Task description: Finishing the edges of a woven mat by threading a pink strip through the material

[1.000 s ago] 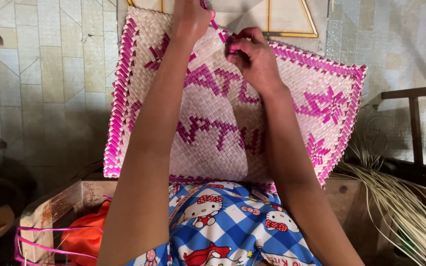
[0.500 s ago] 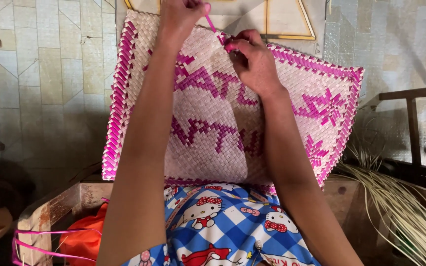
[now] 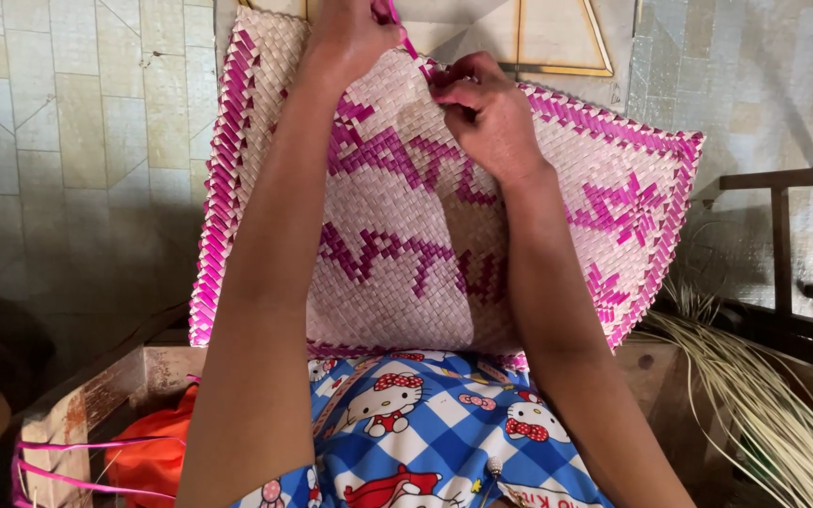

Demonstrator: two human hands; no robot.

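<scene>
since the earlier frame your left hand (image 3: 355,33) has lifted a little higher along the top edge, drawing the pink strip (image 3: 404,36) up with it, while your right hand (image 3: 484,113) has stayed put on the weave.

going left to right: loose pink strands (image 3: 77,470) trail over the wooden box (image 3: 87,404) well below and left of your grip, with an orange bag (image 3: 148,452) tucked inside it. your left hand is closed tight around the pink strip, which runs down from that fist toward your right fingertips (image 3: 449,89). those fingertips pinch narrowly at the top border of the woven mat (image 3: 406,216), just beside the strip. the mat, pale with pink edging and pink patterns, lies under both hands and leans on your lap, over the blue checked cloth (image 3: 425,433). far right and below your grip, 1 bundle of pale reeds (image 3: 764,404) fans out.
</scene>
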